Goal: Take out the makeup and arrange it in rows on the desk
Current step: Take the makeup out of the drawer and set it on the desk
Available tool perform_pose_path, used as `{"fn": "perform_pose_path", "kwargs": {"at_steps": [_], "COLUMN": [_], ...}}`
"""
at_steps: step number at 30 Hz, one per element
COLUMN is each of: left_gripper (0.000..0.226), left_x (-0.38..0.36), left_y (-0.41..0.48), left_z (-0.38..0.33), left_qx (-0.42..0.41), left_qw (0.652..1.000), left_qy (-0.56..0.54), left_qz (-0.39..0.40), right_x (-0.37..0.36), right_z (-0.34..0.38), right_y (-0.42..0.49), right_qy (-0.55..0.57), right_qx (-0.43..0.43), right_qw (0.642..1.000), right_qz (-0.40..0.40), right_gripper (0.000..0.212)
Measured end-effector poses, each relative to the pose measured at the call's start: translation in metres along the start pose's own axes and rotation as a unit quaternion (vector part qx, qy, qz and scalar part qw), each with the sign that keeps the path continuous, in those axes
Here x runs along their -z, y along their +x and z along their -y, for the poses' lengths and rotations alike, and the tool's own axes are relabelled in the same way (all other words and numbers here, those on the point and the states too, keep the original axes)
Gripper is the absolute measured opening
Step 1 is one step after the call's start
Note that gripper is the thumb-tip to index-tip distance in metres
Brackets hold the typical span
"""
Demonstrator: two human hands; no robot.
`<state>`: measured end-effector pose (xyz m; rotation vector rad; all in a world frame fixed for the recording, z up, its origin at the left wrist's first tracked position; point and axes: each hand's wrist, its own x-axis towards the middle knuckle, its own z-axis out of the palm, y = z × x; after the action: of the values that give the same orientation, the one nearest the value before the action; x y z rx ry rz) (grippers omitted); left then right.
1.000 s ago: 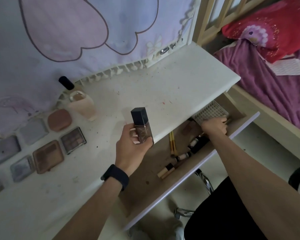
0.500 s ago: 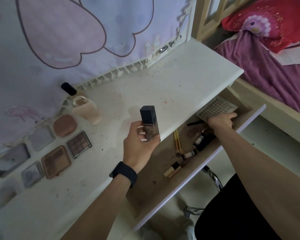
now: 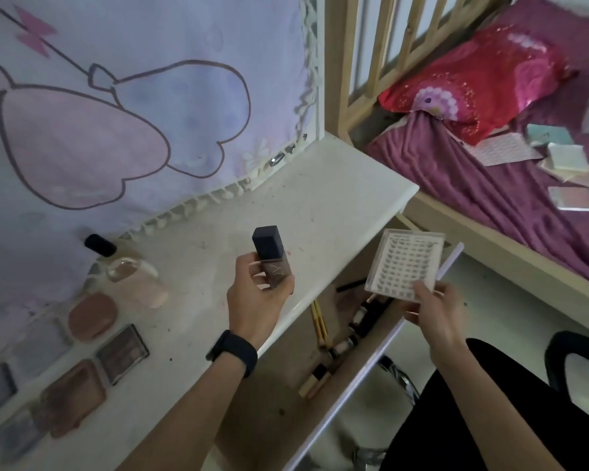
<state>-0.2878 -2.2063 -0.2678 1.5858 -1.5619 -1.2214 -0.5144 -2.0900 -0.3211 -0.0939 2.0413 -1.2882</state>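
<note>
My left hand (image 3: 255, 297) grips a brown foundation bottle with a black square cap (image 3: 269, 254), held upright above the white desk's front edge (image 3: 296, 304). My right hand (image 3: 436, 309) holds a clear flat box of false lashes (image 3: 405, 266) by its near edge, lifted above the open drawer (image 3: 286, 375). In the drawer lie yellow-handled brushes (image 3: 319, 322), a dark bottle (image 3: 366, 316) and small tubes (image 3: 315, 380). On the desk at the left, several palettes (image 3: 121, 353) and compacts (image 3: 92, 316) lie in rows beside a pale pink bottle (image 3: 138, 283).
A patterned curtain (image 3: 133, 113) hangs behind the desk. To the right stands a wooden-framed bed with a purple blanket (image 3: 490, 185), a red pillow (image 3: 483, 83) and several small boxes (image 3: 568, 158). A black chair edge (image 3: 578, 365) shows at the lower right.
My right hand has lifted the lash box out of the drawer and raised it above the drawer front. My left hand has kept the foundation bottle upright in about the same place.
</note>
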Motion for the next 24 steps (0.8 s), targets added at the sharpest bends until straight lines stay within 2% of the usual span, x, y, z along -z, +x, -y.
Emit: {"fn": "perform_pose_path", "kwargs": {"at_steps": [5, 8, 10, 12, 14, 17, 19, 24], "left_gripper": [0.049, 0.048, 0.049, 0.051, 0.050, 0.047, 0.044, 0.041], "left_x": [-0.001, 0.006, 0.013, 0.020, 0.026, 0.034, 0.039, 0.044], "left_y": [0.035, 0.051, 0.060, 0.068, 0.073, 0.081, 0.085, 0.088], "left_z": [-0.003, -0.001, 0.003, 0.008, 0.010, 0.009, 0.009, 0.015], "left_qx": [-0.017, -0.023, -0.015, -0.002, 0.001, -0.001, -0.002, 0.004], "left_qw": [1.000, 0.999, 0.999, 0.999, 0.999, 0.999, 0.999, 0.999], "left_qy": [0.008, 0.022, 0.030, 0.035, 0.040, 0.035, 0.035, 0.015], "left_qz": [0.008, 0.015, 0.020, 0.023, 0.028, 0.035, 0.035, 0.034], "right_x": [-0.027, -0.066, -0.096, -0.125, -0.148, -0.173, -0.182, -0.199], "right_z": [0.025, 0.054, 0.071, 0.082, 0.088, 0.100, 0.108, 0.115], "right_y": [-0.008, 0.003, 0.016, 0.028, 0.040, 0.050, 0.055, 0.063], "right_qy": [0.108, 0.091, 0.075, 0.026, -0.056, -0.210, -0.305, -0.424], "right_qx": [0.001, 0.028, 0.031, 0.041, 0.093, 0.176, 0.190, 0.205], "right_qw": [0.994, 0.995, 0.996, 0.998, 0.994, 0.962, 0.933, 0.882], "right_qz": [0.004, 0.029, 0.044, 0.040, 0.029, 0.015, 0.016, 0.006], "right_gripper": [0.028, 0.029, 0.039, 0.055, 0.069, 0.062, 0.058, 0.060]}}
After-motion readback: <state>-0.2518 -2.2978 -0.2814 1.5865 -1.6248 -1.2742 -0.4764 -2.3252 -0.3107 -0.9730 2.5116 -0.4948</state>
